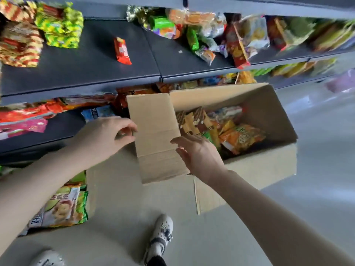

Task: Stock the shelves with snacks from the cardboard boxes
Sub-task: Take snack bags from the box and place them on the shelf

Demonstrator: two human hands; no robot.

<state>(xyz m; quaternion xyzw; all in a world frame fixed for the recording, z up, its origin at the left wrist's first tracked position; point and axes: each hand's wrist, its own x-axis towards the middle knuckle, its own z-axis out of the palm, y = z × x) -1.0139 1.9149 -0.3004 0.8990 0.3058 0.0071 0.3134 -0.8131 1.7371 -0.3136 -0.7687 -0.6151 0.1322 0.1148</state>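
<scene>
At the box flap, both hands outstretched

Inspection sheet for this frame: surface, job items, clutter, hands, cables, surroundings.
surface: dark shelf, partly bare; grey floor below.
job's things: open cardboard box on the floor, holding snack packs; its flap stands up.
clutter: lone red pack lying on the shelf; green bag low at left.
grippers: left hand pinches the flap's left edge; right hand open, fingers at the flap's right edge.
cables: nothing seen.
surroundings: white shoe; more stocked shelving to the right, blurred.
</scene>
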